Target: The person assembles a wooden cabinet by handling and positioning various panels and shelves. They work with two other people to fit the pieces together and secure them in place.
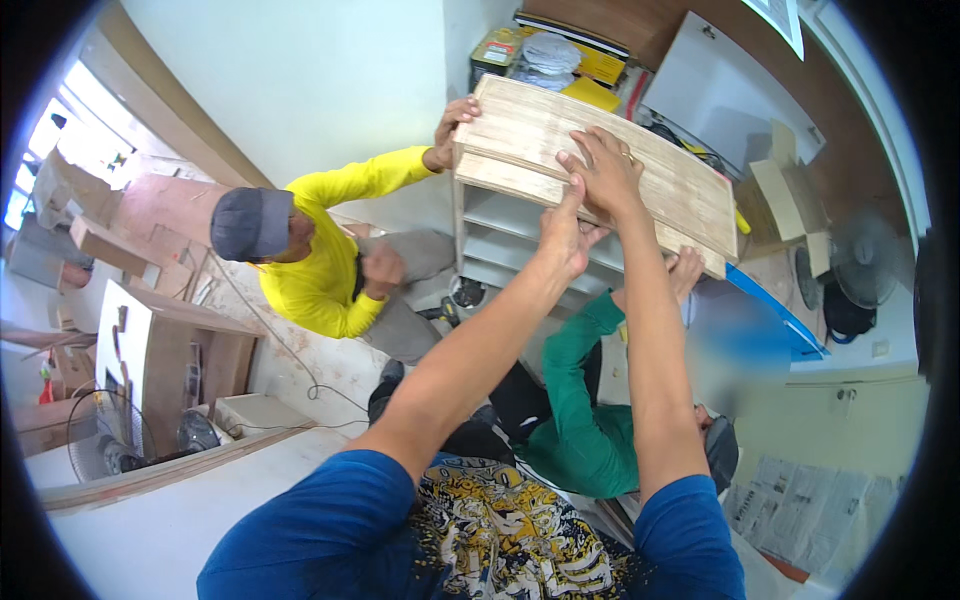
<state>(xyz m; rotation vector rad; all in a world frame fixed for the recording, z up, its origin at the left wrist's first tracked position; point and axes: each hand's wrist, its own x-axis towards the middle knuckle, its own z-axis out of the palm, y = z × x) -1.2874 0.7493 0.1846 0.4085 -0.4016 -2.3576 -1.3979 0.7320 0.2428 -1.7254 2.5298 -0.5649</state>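
Observation:
A pale wooden panel (670,175) lies across the top of a white shelf unit (500,250), with a wooden strip (500,178) along its near edge. My left hand (568,240) is at this near edge, thumb up against the wood and fingers reaching under; it appears to grip the strip. Over it, my right hand (608,178) rests on the panel's top, fingers stretched out and apart. A co-worker in a yellow shirt (330,220) holds the panel's left end with one hand (455,128). Another in green (590,440) has a hand (686,270) at the near edge, towards the right end.
Behind the panel are a tin (494,52), rags (550,55) and an open cardboard box (785,195). A fan (865,260) stands at the right. On the floor, a cable (270,330) runs past a power tool (440,312). A white cabinet (150,350) is at the left.

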